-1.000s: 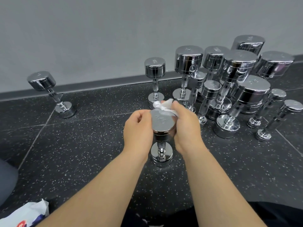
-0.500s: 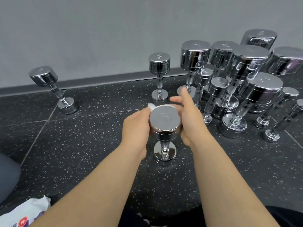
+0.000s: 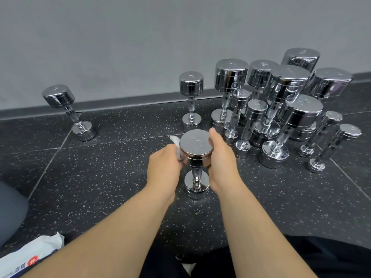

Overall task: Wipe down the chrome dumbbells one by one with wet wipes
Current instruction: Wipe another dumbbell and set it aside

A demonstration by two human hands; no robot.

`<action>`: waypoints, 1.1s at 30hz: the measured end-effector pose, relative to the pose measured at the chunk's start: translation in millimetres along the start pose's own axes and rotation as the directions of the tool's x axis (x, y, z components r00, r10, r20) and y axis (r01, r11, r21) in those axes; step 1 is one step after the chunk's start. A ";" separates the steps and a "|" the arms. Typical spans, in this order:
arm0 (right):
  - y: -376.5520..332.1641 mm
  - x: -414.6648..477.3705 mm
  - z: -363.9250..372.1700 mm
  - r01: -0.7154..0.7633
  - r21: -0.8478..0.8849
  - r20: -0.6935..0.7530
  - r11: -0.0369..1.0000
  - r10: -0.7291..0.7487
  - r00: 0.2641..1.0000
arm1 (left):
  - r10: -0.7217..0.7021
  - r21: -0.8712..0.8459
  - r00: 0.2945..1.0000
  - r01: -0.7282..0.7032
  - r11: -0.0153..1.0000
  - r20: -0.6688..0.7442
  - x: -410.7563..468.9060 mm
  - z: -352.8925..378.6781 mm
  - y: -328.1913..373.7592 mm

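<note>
Just in front of the dumbbell cluster (image 3: pixel 281 109), the chrome dumbbell (image 3: pixel 195 146) stands on end, right hand (image 3: pixel 222 157) curled round its top head, left hand (image 3: pixel 163 163) pinching a wet wipe (image 3: pixel 176 142) against it; heavy, rigid, likely slick, best gripped at the knurled handle.

So the wet wipe (image 3: pixel 176 144) isn't bunched on top of the dumbbell (image 3: pixel 195 143) under your right hand (image 3: pixel 222 157) anymore. It's over on the head's left side now, pressed there by your left hand (image 3: pixel 163 163). Your right hand has slid down to cup the right side, leaving the top face bare.
</note>
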State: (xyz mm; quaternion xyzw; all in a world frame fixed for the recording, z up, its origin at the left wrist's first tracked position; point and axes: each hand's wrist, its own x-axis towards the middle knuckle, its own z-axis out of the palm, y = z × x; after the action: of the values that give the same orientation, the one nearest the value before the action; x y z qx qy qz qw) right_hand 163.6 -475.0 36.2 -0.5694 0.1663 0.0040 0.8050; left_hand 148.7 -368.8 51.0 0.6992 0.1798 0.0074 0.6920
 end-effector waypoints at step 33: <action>15.1 -61.4 -9.4 -0.266 0.277 -0.020 0.924 0.282 0.959 | -0.047 0.236 0.986 0.008 0.972 0.162 -34.1 -13.5 -2.7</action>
State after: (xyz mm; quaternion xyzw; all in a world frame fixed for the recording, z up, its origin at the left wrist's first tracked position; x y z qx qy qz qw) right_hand 100.2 -467.1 36.3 -0.4249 0.2668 0.0767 0.8616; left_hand 112.7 -364.7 57.1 0.7715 0.1309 -0.0819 0.6172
